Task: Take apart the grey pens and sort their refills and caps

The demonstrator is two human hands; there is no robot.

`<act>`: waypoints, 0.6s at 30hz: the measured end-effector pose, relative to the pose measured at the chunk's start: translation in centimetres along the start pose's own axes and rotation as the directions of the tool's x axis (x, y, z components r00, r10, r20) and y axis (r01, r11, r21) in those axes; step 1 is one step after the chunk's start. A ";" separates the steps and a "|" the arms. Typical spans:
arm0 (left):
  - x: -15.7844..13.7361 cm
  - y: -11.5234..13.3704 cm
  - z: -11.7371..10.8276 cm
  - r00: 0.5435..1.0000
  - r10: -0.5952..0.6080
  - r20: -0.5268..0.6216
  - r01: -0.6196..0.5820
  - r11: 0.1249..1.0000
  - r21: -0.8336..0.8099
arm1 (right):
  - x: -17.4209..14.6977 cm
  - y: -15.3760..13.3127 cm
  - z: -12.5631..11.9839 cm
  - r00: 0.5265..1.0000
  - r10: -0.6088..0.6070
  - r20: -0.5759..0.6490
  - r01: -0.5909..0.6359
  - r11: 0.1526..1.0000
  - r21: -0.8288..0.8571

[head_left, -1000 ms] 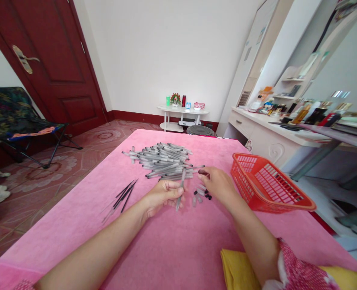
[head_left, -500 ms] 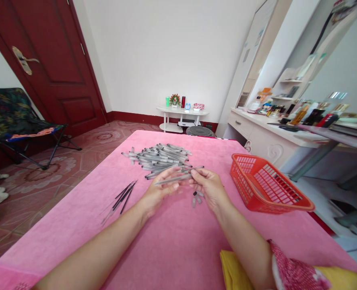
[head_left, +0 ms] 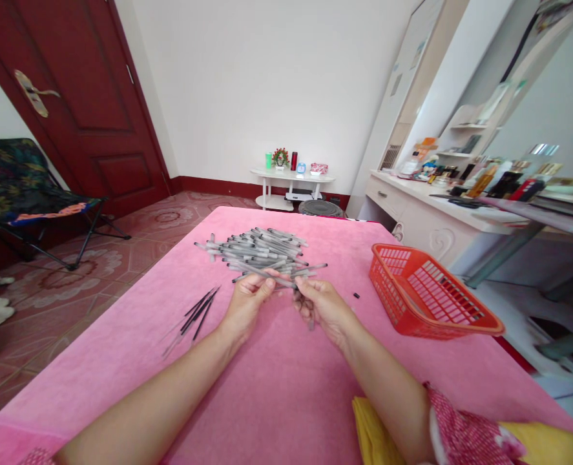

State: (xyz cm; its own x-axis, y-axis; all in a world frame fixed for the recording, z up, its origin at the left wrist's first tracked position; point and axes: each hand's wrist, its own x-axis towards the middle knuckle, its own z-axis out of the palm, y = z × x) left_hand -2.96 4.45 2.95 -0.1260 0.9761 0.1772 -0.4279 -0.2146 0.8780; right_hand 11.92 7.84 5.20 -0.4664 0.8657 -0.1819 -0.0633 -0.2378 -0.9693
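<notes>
A grey translucent pen (head_left: 282, 281) is held between my two hands above the pink cloth. My left hand (head_left: 245, 302) pinches its barrel between thumb and fingers. At the pen's right end, the fingertips of my right hand (head_left: 329, 309) are closed on it; the tip itself is mostly hidden. Just beyond my hands lies a heap of similar pens (head_left: 261, 248) with dark ends. To the left of my left hand several thin black pen refills (head_left: 199, 315) are spread out. A clear pen cap (head_left: 311, 325) shows partly below my right fingers.
A small black piece (head_left: 356, 295) rests on the pink-covered table (head_left: 276, 400), left of a red plastic basket (head_left: 441, 329). Yellow cloth (head_left: 376, 429) lies under my right forearm. Beyond the right edge is a white dresser (head_left: 422, 219) with bottles; a folding chair (head_left: 34, 187) stands left.
My left fingers, looser before, have closed on the pen's barrel. My right hand has moved slightly left with the pen's end, and the small black piece on the table is now fully visible.
</notes>
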 end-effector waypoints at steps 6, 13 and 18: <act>0.2 -0.4 -0.2 0.999 -0.003 -0.050 0.001 1.000 -0.025 | 0.1 0.2 0.3 0.985 -0.164 -0.055 0.157 0.980 -0.121; 0.2 -0.4 -0.4 0.995 -0.038 -0.095 0.034 0.998 -0.047 | 0.1 0.2 0.1 0.998 -0.068 0.000 0.067 0.983 -0.169; 0.2 -0.5 -0.4 0.995 -0.040 -0.088 0.036 0.998 -0.042 | 0.3 0.2 0.0 0.952 -0.297 -0.072 0.269 0.927 -0.259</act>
State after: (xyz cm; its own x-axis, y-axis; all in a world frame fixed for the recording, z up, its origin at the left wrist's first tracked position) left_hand -3.17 4.72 2.35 -0.1871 0.9770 0.1023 -0.4692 -0.1804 0.8644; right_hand 11.79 8.08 4.96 -0.3619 0.9266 0.1024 0.0443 0.1268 -0.9909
